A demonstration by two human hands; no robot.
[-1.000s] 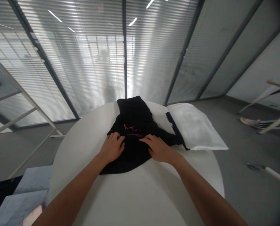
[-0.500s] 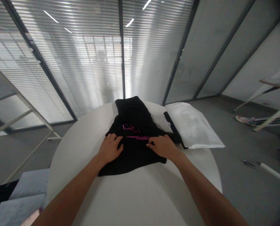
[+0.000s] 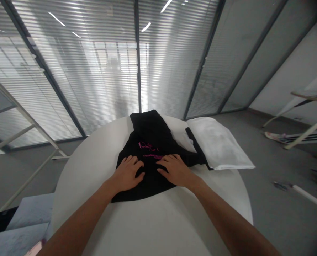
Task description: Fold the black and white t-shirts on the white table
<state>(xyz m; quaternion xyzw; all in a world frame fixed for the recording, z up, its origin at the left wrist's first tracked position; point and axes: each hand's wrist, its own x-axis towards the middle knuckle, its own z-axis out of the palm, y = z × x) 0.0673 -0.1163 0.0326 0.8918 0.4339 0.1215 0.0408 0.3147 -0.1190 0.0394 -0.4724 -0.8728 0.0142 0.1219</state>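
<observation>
A black shirt with pink lettering across it lies partly folded on a round white table. My left hand rests on its lower left part, palm down and fingers apart. Just right of the lettering's lower line, my right hand lies palm down on the cloth with its fingers spread, covering some of the print. Neither hand visibly pinches the fabric. From the shirt's right side a narrow black part reaches toward a white plastic bag, beside which a strip of black cloth shows.
Glass partitions with blinds stand behind the table. To the left are a pale metal frame and grey-white panels, with a phone at the bottom edge. On the right, a person's striped leg shows near table legs.
Both hands have moved inward and slightly toward me over the shirt, coming closer together. The shirt's lower right corner has shifted inward, and my right hand hides more of the lettering.
</observation>
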